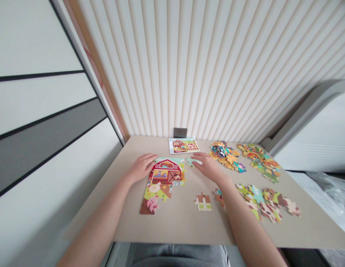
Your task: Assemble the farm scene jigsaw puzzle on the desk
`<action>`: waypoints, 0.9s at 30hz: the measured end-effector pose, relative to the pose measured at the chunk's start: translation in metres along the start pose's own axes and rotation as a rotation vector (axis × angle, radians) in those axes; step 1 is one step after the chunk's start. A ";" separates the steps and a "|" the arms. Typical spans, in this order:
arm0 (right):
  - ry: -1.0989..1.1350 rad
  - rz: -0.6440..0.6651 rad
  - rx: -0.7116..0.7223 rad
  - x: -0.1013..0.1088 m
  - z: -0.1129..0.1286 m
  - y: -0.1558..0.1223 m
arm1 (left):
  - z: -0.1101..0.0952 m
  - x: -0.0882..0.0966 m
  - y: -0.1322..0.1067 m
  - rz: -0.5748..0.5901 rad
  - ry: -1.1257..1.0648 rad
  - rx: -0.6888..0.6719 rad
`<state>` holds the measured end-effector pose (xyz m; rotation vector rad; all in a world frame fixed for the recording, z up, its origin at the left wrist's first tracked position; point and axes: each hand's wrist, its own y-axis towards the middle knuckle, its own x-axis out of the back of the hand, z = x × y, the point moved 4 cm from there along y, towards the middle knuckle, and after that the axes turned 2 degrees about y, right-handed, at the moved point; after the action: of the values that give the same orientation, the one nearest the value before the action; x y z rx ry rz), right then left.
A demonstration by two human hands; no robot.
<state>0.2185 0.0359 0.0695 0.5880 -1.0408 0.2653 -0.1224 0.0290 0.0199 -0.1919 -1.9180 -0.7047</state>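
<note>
Fingers of a person's right hand (207,165) extend over a pale blue puzzle piece (189,162), whether pinching it or merely touching cannot be told, just right of a partly built barn puzzle (164,173). The left hand (141,167), palm down, fingers loosely spread and holding nothing, lies at the puzzle's upper left edge. Both forearms reach forward across the table (178,228), angling inward. A picture card (173,149) lies beyond the hands; heaps of loose pieces (229,157) lie to the right.
</note>
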 end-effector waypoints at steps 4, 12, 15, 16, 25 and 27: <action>0.012 0.034 0.096 0.011 0.051 -0.035 | -0.005 -0.006 0.000 0.041 -0.008 -0.034; 0.119 0.034 0.180 0.025 0.096 -0.155 | -0.015 -0.018 0.002 0.122 -0.030 -0.105; 0.128 -0.034 0.134 0.021 0.081 -0.183 | -0.011 -0.019 0.002 0.114 -0.044 -0.100; 0.130 -0.067 0.112 0.020 0.077 -0.189 | -0.010 -0.020 0.002 0.111 -0.044 -0.100; 0.077 -0.195 -0.008 0.010 0.075 -0.197 | -0.007 -0.022 0.002 0.116 -0.037 -0.099; 0.071 -0.202 -0.015 0.009 0.075 -0.198 | -0.007 -0.022 0.002 0.115 -0.041 -0.096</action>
<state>0.2622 -0.1695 0.0399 0.6608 -0.9067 0.0998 -0.1065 0.0302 0.0037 -0.3758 -1.8968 -0.7209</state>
